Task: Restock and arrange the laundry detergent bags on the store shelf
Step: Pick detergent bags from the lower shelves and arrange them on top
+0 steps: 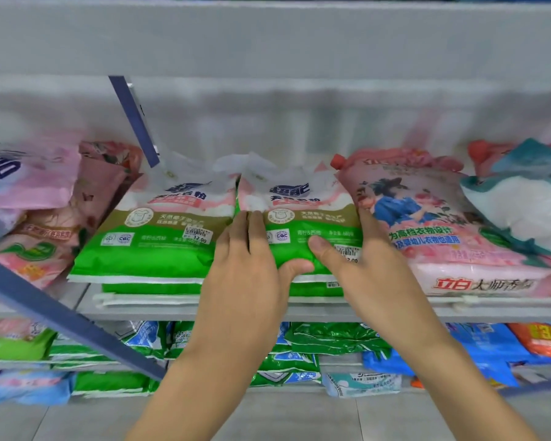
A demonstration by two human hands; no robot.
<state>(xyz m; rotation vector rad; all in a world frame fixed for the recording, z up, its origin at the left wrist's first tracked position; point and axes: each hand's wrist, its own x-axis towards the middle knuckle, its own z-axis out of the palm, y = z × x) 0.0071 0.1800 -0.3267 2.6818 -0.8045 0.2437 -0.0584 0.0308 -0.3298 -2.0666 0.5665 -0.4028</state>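
Observation:
On the grey shelf (pixel 490 310) a green and white detergent bag (pixel 303 202) lies on top of a stack of the same kind. My left hand (pixel 248 259) lies with its fingers on the bag's left edge, and its thumb is hooked round the front edge. My right hand (pixel 357 265) holds the bag's right side, thumb on top, with the fingers tucked between it and a pink detergent bag (pixel 427 224). A second green bag (pixel 153 230) tops the neighbouring stack on the left, touching the first.
Pink bags (pixel 39 218) are piled at the left end and a teal and white bag (pixel 522 211) at the right. A blue metal bar (pixel 61 316) slants across the lower left. Lower shelves hold green and blue bags (pixel 331 338). Another shelf board runs overhead.

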